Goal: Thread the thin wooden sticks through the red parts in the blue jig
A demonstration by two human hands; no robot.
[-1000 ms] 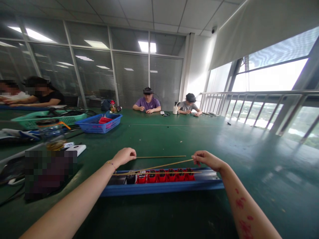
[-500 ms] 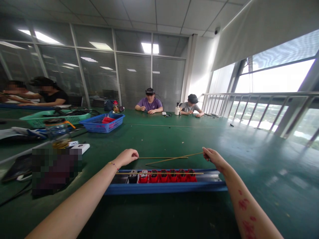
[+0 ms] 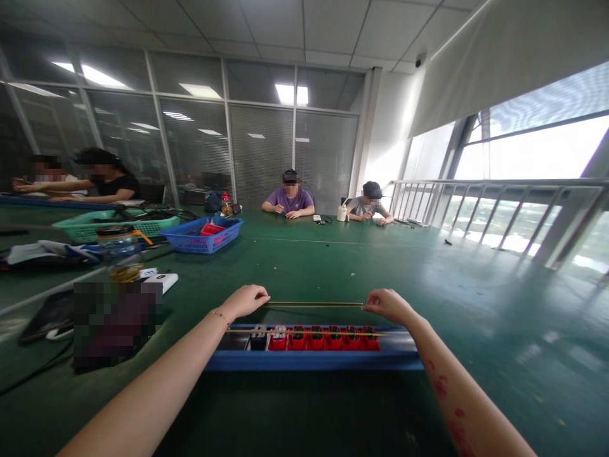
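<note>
Two thin wooden sticks (image 3: 314, 305) run side by side above the green table, beyond a long blue tray (image 3: 314, 362). My left hand (image 3: 248, 301) pinches their left ends. At their right ends, my right hand (image 3: 387, 304) has its fingers closed on a stick. Another thin stick (image 3: 385, 334) lies lengthwise across the tray. Under it, a row of several red holders (image 3: 316, 343) with dark tops stands in the tray, with a black holder (image 3: 258, 339) at the left end.
On the left are a blue basket (image 3: 202, 241) with a red item, a green basket (image 3: 80, 228) with cables, a jar (image 3: 118, 254), and a white device (image 3: 166, 279). Two people sit across the table; two more are at the far left.
My right hand has moved left and slightly down, bringing its slanted stick nearly parallel with the other one. The camera view has shifted slightly.
</note>
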